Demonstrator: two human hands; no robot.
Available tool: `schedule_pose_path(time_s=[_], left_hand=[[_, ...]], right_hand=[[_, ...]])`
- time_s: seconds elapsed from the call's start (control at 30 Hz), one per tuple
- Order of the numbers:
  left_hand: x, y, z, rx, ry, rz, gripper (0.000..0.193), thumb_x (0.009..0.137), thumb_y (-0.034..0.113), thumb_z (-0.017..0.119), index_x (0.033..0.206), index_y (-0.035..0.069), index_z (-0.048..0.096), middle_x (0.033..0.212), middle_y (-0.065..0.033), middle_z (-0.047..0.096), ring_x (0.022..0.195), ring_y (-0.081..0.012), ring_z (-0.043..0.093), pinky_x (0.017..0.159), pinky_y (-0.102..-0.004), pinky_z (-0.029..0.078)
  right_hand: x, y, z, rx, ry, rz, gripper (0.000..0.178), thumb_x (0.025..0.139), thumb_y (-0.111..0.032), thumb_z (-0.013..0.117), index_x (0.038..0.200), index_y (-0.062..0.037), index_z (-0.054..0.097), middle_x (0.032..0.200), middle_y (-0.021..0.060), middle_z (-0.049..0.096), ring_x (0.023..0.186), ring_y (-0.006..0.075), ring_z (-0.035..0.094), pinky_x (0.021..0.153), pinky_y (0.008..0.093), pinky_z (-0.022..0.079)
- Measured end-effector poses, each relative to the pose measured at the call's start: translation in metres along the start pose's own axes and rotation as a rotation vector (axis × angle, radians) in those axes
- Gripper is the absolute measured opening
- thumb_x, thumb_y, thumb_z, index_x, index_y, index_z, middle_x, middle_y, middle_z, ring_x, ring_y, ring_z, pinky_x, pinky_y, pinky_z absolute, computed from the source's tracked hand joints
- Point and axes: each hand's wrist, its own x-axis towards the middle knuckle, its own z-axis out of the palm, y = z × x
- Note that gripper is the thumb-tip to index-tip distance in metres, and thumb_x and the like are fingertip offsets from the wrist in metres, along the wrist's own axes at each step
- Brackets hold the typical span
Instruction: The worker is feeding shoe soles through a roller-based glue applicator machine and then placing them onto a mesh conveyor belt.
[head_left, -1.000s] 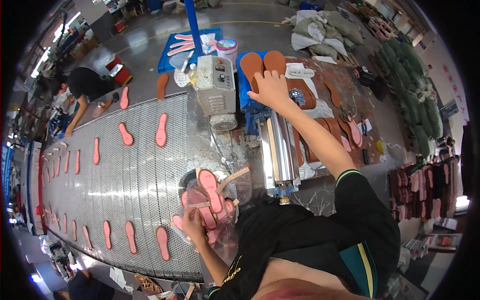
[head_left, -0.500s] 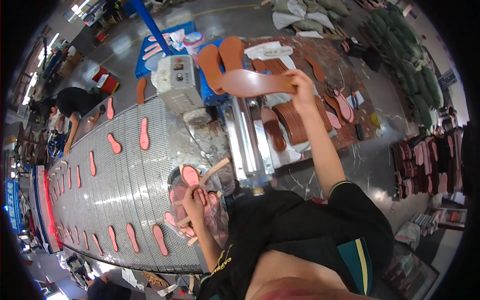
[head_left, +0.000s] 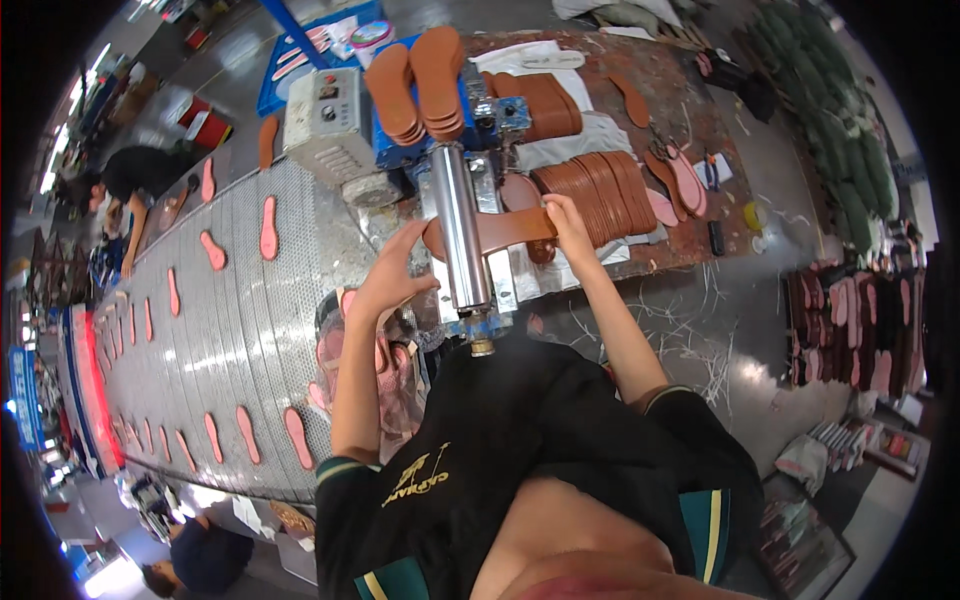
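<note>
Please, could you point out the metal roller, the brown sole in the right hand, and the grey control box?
Metal roller (head_left: pixel 456 222): head view, middle of its shiny barrel.
Brown sole (head_left: pixel 512 231): head view, part right of the roller.
Grey control box (head_left: pixel 322 126): head view, middle of its front.

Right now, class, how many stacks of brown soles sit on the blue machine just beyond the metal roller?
2: the left stack and, beside it, the right stack, both beyond the metal roller. Others may be hidden behind them.
</note>
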Motion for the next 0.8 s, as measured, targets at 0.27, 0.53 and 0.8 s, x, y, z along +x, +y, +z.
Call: schedule_pose_path(time_s=[0.27, 0.53, 0.8], left_hand=[[-0.007, -0.017, -0.026, 0.098, 0.037, 0.059, 0.075, 0.060, 0.010, 0.077, 0.128, 0.004, 0.045, 0.130, -0.0161, 0.046, 0.120, -0.0349, 0.044, 0.102, -0.0385, 0.035], [-0.032, -0.086, -0.047, 0.013, 0.025, 0.007, 0.076, 0.061, 0.004, 0.074, 0.130, 0.008, 0.044, 0.129, -0.0122, 0.048, 0.115, -0.0352, 0.048, 0.097, -0.0379, 0.042], [-0.133, -0.219, -0.072, -1.044, 0.124, -0.624, 0.053, 0.085, 0.020, 0.063, 0.133, 0.008, 0.043, 0.120, -0.0099, 0.055, 0.103, -0.0213, 0.057, 0.088, -0.0348, 0.048]], right_hand=[[-0.083, 0.088, -0.028, -0.176, -0.159, 0.478, 0.025, 0.093, -0.028, 0.052, 0.089, -0.0034, 0.058, 0.069, 0.0016, 0.058, 0.054, 0.0075, 0.051, 0.045, 0.0240, 0.039], [-0.182, 0.207, -0.100, -0.531, -0.361, 0.631, 0.020, 0.087, -0.021, 0.056, 0.081, -0.0017, 0.059, 0.065, 0.0039, 0.058, 0.048, 0.0141, 0.051, 0.040, 0.0295, 0.039], [-0.197, 0.176, -0.102, -0.402, -0.229, 1.050, 0.012, 0.087, -0.014, 0.053, 0.089, -0.0029, 0.056, 0.062, 0.0025, 0.052, 0.049, 0.0131, 0.048, 0.041, 0.0306, 0.039]])
